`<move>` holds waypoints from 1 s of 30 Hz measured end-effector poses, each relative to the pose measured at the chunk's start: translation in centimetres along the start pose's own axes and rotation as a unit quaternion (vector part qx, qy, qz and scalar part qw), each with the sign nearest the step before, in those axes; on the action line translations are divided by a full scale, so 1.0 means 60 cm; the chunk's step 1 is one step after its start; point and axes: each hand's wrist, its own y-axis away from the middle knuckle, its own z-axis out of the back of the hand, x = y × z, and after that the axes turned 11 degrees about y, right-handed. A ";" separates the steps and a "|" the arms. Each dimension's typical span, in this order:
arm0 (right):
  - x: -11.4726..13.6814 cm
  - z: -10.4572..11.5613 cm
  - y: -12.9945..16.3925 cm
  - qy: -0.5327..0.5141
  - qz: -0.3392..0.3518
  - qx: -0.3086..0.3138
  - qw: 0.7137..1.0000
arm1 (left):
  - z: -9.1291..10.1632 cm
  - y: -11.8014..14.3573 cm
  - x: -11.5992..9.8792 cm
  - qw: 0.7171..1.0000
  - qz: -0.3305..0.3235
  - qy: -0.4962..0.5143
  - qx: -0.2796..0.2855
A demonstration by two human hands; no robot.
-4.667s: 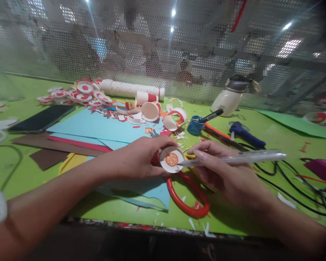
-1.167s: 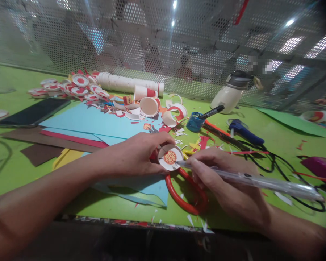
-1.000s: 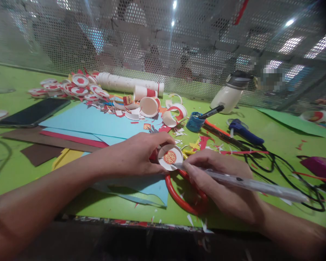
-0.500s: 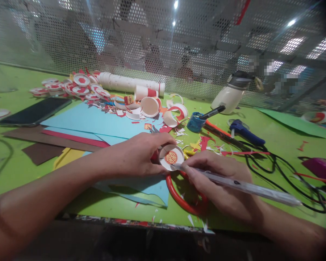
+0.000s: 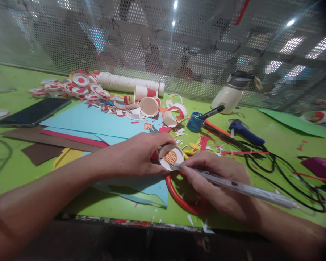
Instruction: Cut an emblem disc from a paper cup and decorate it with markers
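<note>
My left hand (image 5: 141, 154) is closed round a small paper cup piece (image 5: 180, 158), its opening turned toward me. Inside, on the white bottom, shows a round orange-red patterned emblem (image 5: 170, 158). Between thumb and fingers, my right hand (image 5: 217, 174) grips a clear-barrelled pen (image 5: 244, 189), whose tip reaches the lower edge of the emblem; whether it touches cannot be made out. Under the hands lies a pair of scissors with red handles (image 5: 176, 197), partly covered. Light blue paper sheets (image 5: 89, 119) spread out beneath and beyond the left hand.
A phone (image 5: 35, 111), a heap of red-and-white cup pieces (image 5: 81, 80) and stacked paper cups (image 5: 125, 81) lie behind. To the right are a blue pot (image 5: 195, 122), a blue glue gun (image 5: 247, 133) with black cable and a white bottle (image 5: 228, 96). Paper scraps litter the green table (image 5: 282, 154).
The rear end of the pen has dipped slightly and my right hand has shifted a little left. My left hand and the cup piece are almost still.
</note>
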 end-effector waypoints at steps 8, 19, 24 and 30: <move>0.000 0.001 -0.002 0.005 0.000 -0.005 1.000 | -0.002 -0.002 -0.001 1.000 0.003 -0.002 0.001; 0.001 0.001 -0.002 -0.008 -0.008 0.014 1.000 | 0.000 -0.001 -0.002 1.000 0.003 0.003 0.002; 0.000 -0.002 0.000 -0.006 -0.018 0.020 1.000 | 0.000 -0.001 0.000 1.000 0.004 0.003 0.002; 0.001 -0.002 -0.002 -0.003 -0.034 0.031 0.999 | 0.001 -0.001 0.000 1.000 0.007 -0.003 0.002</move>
